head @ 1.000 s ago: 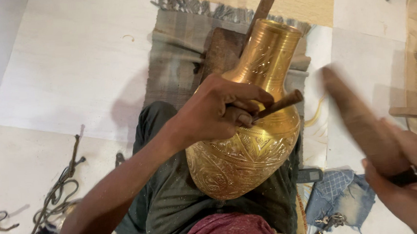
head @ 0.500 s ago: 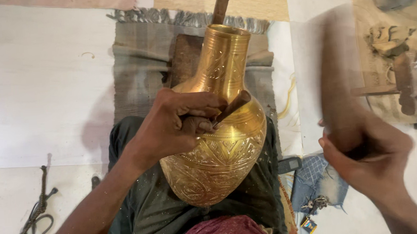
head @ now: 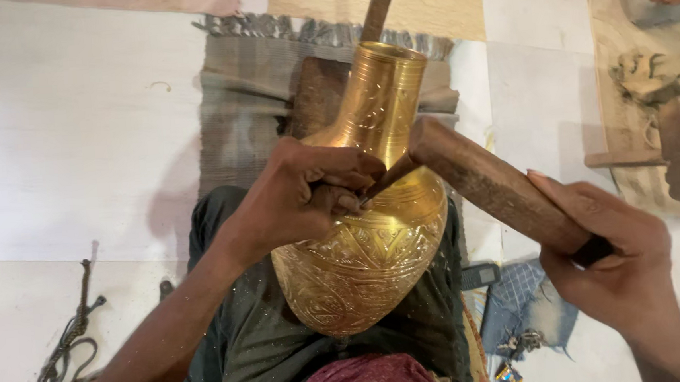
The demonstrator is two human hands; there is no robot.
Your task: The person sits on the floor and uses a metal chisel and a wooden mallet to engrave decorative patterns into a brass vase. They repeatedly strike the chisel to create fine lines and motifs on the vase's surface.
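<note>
Head view: left hand [head: 301,198] grips chisel [head: 383,181] against brass vase [head: 364,245]; right hand [head: 612,264] clasps wooden mallet [head: 495,184], touching chisel's end.

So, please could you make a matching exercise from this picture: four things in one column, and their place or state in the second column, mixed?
Things:
1. brass vase
2. wooden mallet
3. chisel
4. dark cord

Places or states:
a. gripped in the left hand, tip against the vase
b. lying on the floor at the left
c. engraved, resting on the lap
d. held in the right hand, head at the chisel

Pairs: 1-c, 2-d, 3-a, 4-b
</note>
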